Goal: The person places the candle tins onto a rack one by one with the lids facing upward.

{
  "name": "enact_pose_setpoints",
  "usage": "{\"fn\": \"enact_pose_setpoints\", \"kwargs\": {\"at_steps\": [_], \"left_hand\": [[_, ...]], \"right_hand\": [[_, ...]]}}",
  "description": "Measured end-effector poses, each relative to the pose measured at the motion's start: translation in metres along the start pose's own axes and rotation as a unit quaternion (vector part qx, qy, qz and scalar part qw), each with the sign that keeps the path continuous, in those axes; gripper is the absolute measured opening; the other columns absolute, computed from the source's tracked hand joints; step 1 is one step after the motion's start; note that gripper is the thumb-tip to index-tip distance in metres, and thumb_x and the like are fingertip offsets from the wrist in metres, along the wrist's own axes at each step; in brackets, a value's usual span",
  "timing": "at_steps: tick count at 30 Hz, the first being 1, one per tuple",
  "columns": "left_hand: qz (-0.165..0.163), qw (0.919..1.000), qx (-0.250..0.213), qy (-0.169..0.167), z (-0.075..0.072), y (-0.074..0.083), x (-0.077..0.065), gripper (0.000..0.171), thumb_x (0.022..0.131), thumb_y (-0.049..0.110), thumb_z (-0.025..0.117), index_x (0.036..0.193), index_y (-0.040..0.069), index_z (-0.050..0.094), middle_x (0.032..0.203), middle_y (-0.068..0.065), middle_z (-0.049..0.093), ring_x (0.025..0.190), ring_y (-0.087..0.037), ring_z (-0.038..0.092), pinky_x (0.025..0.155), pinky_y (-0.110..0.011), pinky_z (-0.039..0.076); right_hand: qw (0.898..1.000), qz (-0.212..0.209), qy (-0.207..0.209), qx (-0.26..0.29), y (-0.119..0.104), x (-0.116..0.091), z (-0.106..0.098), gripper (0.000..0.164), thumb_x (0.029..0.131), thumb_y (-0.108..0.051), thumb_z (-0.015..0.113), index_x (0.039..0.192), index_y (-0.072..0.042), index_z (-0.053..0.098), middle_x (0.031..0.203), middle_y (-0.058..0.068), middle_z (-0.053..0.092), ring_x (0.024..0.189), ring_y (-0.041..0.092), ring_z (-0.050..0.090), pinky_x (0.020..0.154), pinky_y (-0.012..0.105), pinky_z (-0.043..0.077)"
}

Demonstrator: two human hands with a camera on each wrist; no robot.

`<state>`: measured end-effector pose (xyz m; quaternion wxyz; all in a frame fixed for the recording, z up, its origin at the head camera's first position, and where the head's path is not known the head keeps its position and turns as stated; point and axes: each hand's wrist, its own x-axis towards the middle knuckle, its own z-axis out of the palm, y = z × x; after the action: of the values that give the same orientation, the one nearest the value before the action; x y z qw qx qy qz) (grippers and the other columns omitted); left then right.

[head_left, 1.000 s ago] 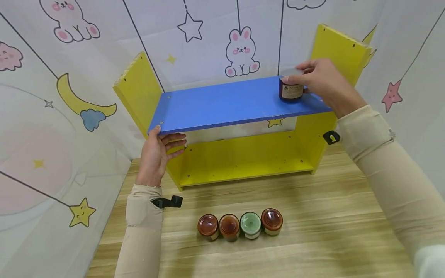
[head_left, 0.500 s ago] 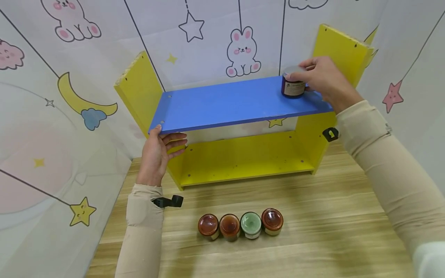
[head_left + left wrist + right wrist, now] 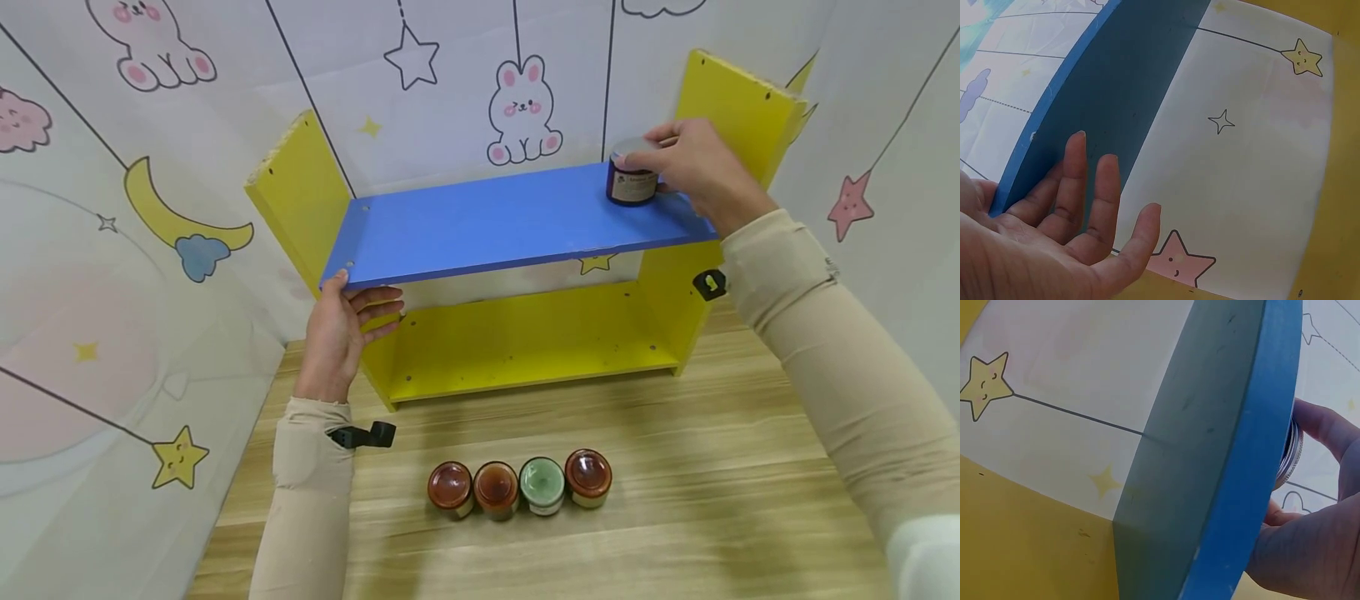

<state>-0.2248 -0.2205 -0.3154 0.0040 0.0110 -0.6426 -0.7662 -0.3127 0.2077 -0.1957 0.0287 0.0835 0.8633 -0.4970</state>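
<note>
My right hand [image 3: 701, 171] holds a dark jar [image 3: 632, 182] with a pale label and a silvery lid, at the right end of a blue shelf board [image 3: 480, 225]. In the right wrist view, the jar's metal rim [image 3: 1291, 456] shows between thumb and finger, the rest hidden behind the board. At the board's front left corner, my left hand [image 3: 333, 333] has its thumb on top and its fingers underneath, gripping the edge. The left wrist view shows that hand's other fingers [image 3: 1107, 200] spread loosely below the board.
Yellow side panels [image 3: 731, 108] rise at both ends of the blue board. A yellow bottom shelf [image 3: 517, 342] lies beneath it. On the wooden table [image 3: 675, 500] several jars stand in a row, among them a green jar [image 3: 542, 481] and a reddish-brown jar [image 3: 588, 473].
My right hand has shifted the jar slightly back and to the right on the blue board. The left hand stays at the board's corner, and the row of jars has not moved.
</note>
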Motion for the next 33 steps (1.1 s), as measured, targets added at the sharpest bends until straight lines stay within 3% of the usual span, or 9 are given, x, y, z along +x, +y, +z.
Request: {"fn": "enact_pose_setpoints", "kwargs": {"at_steps": [15, 33], "left_hand": [[0.005, 0.9999, 0.008, 0.003, 0.0005, 0.0013, 0.0006, 0.060, 0.109, 0.050, 0.030, 0.156, 0.012, 0.029, 0.108, -0.005, 0.074, 0.105, -0.026, 0.068, 0.098, -0.048, 0.048], [0.007, 0.9999, 0.010, 0.009, 0.0010, 0.0005, -0.0009, 0.060, 0.109, 0.050, 0.031, 0.155, 0.012, 0.031, 0.108, -0.005, 0.074, 0.104, -0.025, 0.069, 0.104, -0.056, 0.043]], "right_hand": [[1.000, 0.004, -0.003, -0.008, 0.0032, 0.0023, -0.0024, 0.088, 0.089, -0.054, 0.071, 0.161, -0.025, 0.028, 0.165, 0.007, 0.028, 0.137, 0.026, 0.042, 0.120, 0.042, 0.031], [1.000, 0.016, 0.005, -0.004, 0.0068, 0.0027, -0.0036, 0.092, 0.087, -0.058, 0.071, 0.161, -0.027, 0.026, 0.165, 0.007, 0.027, 0.136, 0.027, 0.042, 0.119, 0.043, 0.030]]}}
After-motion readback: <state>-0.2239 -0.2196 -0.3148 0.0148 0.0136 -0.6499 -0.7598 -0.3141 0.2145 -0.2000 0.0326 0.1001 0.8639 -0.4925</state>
